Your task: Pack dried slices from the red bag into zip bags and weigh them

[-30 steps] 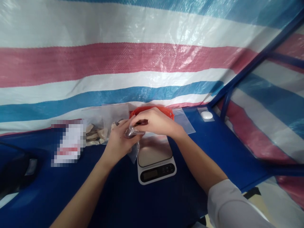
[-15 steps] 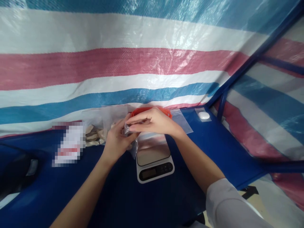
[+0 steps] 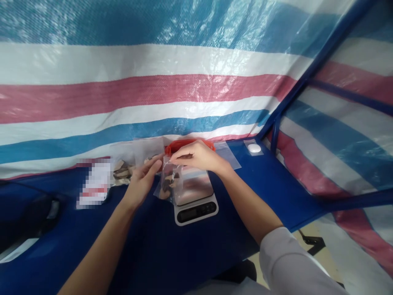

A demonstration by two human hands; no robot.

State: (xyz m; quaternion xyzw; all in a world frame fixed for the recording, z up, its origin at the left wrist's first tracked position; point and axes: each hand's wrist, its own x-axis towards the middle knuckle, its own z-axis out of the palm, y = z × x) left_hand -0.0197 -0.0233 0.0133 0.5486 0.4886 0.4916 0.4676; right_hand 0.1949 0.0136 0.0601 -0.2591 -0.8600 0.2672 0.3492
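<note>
Left hand [image 3: 143, 179] withdrew; right hand [image 3: 199, 155] partly hides bag [image 3: 169, 183].

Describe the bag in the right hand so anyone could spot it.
Find the white digital scale on the blue table. Overlapping its left edge is a clear plastic bag of brownish pieces. Unlike the bags beyond the left hand, it's held by the right hand.
</note>
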